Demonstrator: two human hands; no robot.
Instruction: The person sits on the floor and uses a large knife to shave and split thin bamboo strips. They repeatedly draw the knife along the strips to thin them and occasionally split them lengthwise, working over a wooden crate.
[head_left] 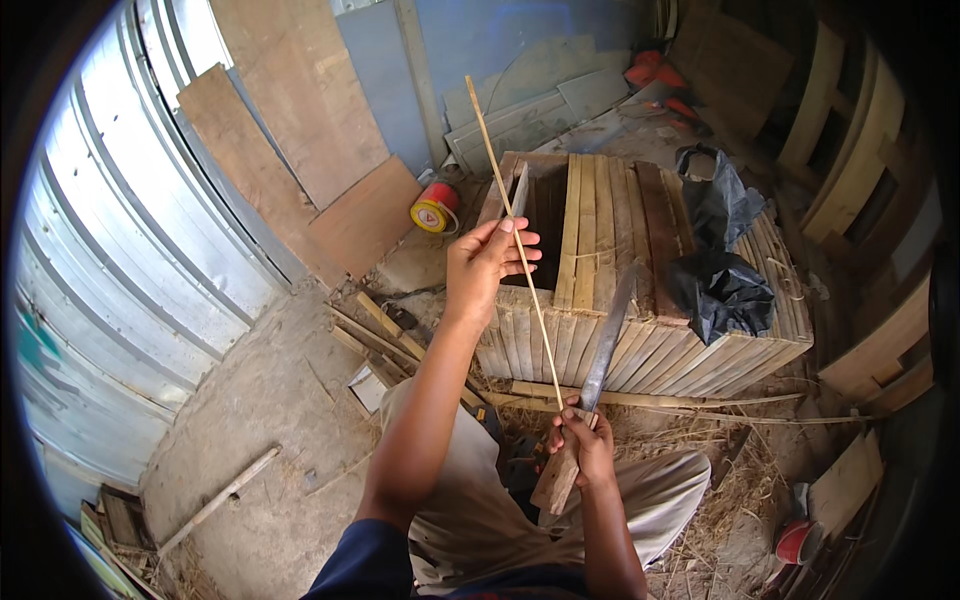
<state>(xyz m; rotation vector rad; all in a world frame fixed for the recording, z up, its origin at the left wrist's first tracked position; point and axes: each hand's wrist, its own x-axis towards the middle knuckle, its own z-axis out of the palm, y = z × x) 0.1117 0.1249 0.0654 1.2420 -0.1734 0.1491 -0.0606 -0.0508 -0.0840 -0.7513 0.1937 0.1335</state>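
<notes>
A long, thin pale strip that looks like split bamboo (538,325) slants from upper left down to my right hand. My left hand (487,265) pinches it above the middle between thumb and fingers, with the other fingertips showing past it. Wrapped around the wooden handle (558,482) of a machete is my right hand (590,447). The machete's long grey blade (608,345) points up and away. At the strip's lower end, my right thumb and fingertips are beside it, close to the base of the blade; whether they press on it is hard to tell.
Ahead stands a slatted wooden crate (600,240) with an opening and black plastic bags (722,290) on top. A red-and-yellow tin (435,208) lies behind it. Shavings (730,500) litter the floor on the right; a loose wooden stick (220,500) lies left, near a corrugated metal wall (120,260).
</notes>
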